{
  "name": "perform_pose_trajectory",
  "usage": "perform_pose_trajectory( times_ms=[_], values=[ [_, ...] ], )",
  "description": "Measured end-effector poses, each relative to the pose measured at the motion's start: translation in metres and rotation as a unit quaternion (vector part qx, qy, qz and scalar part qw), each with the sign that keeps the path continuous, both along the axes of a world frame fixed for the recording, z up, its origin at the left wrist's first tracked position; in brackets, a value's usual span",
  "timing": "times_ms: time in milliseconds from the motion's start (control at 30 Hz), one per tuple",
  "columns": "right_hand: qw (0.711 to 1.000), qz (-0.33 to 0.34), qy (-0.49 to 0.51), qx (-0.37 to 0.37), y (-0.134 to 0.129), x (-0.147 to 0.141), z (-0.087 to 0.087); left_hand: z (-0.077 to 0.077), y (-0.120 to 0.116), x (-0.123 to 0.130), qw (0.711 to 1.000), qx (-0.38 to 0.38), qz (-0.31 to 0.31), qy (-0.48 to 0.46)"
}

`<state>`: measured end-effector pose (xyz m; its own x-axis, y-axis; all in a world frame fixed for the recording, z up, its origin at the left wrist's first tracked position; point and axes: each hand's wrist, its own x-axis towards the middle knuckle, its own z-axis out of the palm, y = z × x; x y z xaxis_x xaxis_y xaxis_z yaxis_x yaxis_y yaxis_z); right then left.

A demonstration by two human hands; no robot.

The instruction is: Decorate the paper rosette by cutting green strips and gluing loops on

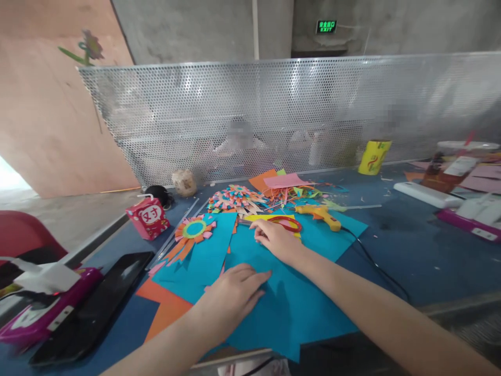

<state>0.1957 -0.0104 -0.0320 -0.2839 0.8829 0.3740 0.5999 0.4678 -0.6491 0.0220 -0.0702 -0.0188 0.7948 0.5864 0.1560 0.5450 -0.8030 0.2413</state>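
My left hand (pixel 237 290) is low over the blue paper (pixel 297 297), with its fingers extended and a little apart. My right hand (pixel 277 239) is farther forward over the paper, its fingers curled together. Whatever those fingers hold, if anything, is hidden. Right behind that hand are scissors with red handles (pixel 291 224), partly covered by it, beside some yellow paper (pixel 270 216). To the left, a paper rosette (pixel 193 230) with a blue centre and orange and pink loops lies on another blue piece (pixel 213 256).
A yellow glue gun (pixel 319 215) with a black cord lies right of the scissors. Multicoloured paper rosettes (pixel 237 198) and scraps are behind. A red drink carton (pixel 148 218), black phone (pixel 94 308) and purple power strip (pixel 50 308) stand left. A perforated metal screen (pixel 219 115) borders the table.
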Motion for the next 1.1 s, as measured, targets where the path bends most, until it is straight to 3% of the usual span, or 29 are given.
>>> perform_pose_trajectory(
  times_ms=[133, 200, 367, 433, 533, 667, 767, 900, 1000, 1100],
  values=[
    [0.999, 0.011, 0.038, -0.033, -0.008, 0.003, 0.005, -0.006, -0.006, -0.001, 0.998, -0.039, 0.029, -0.042],
    [0.993, 0.018, 0.082, -0.085, -0.018, 0.007, 0.008, -0.009, -0.004, 0.0, 0.997, -0.036, 0.036, -0.053],
    [0.922, 0.034, 0.229, -0.312, -0.062, 0.023, 0.014, -0.011, -0.002, 0.006, 0.999, 0.03, -0.006, -0.018],
    [0.911, 0.019, 0.257, -0.322, -0.075, 0.029, 0.014, -0.01, -0.001, 0.008, 0.999, 0.037, -0.015, 0.003],
    [0.916, -0.013, 0.286, -0.282, -0.08, 0.034, 0.011, -0.006, 0.005, 0.013, 1.0, -0.009, 0.024, -0.002],
    [0.912, -0.058, 0.337, -0.228, -0.069, 0.028, 0.012, 0.001, 0.017, 0.025, 0.99, -0.06, 0.035, -0.12],
    [0.869, -0.054, 0.423, -0.251, -0.061, 0.022, 0.019, 0.0, 0.025, 0.031, 0.982, 0.011, -0.007, -0.191],
    [0.797, -0.01, 0.504, -0.333, -0.057, 0.017, 0.024, -0.007, 0.032, 0.025, 0.967, 0.127, -0.098, -0.2],
    [0.771, -0.002, 0.507, -0.385, -0.055, 0.015, 0.023, -0.011, 0.036, 0.017, 0.959, 0.179, -0.124, -0.182],
    [0.754, 0.011, 0.522, -0.399, -0.052, 0.015, 0.021, -0.014, 0.04, 0.015, 0.951, 0.21, -0.106, -0.202]
  ],
)
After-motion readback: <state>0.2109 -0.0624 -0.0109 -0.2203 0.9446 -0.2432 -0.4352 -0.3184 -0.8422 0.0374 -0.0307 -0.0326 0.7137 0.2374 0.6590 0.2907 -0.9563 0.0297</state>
